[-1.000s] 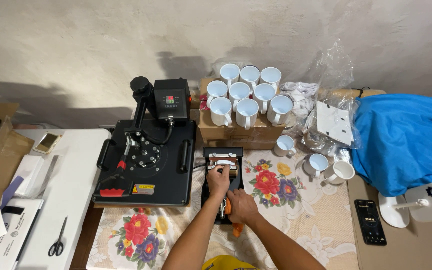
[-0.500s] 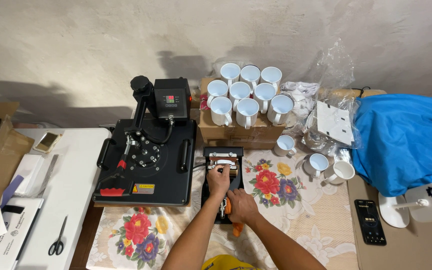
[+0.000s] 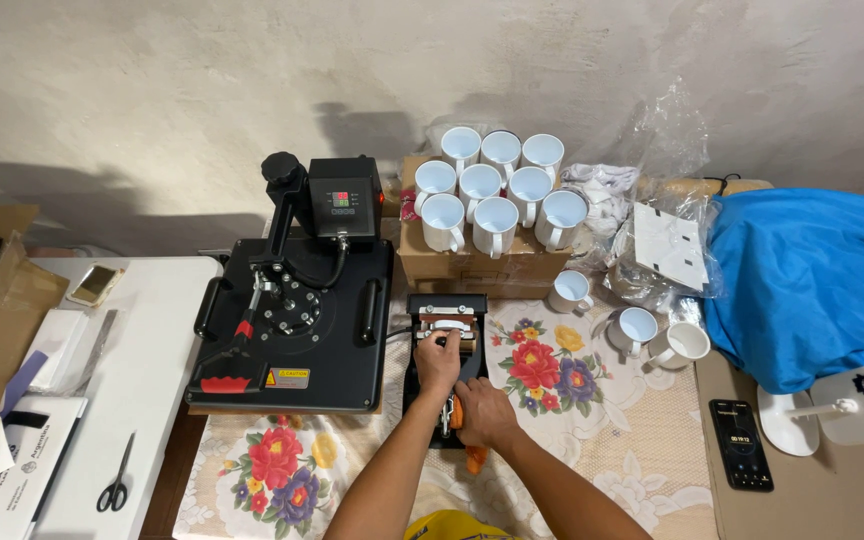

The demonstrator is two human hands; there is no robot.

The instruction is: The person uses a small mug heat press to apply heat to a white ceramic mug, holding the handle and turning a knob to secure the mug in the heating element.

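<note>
Two hands on a small black mug press point(image 3: 444, 360) that sits on the flowered counter point(image 3: 592, 440), just right of the flat heat press point(image 3: 292, 330)

Left hand point(image 3: 438, 362) grasps the top of the cradle, apparently steadying it, while the right hand point(image 3: 482, 412) is clenched round the orange-gripped lever point(image 3: 459, 412) nearer the body, where it gets leverage; white mugs point(image 3: 497, 190) stand on a cardboard box point(image 3: 467, 268) behind, within reach; whether a mug lies in the cradle is hidden by the hands; the lever's end is covered too
</note>
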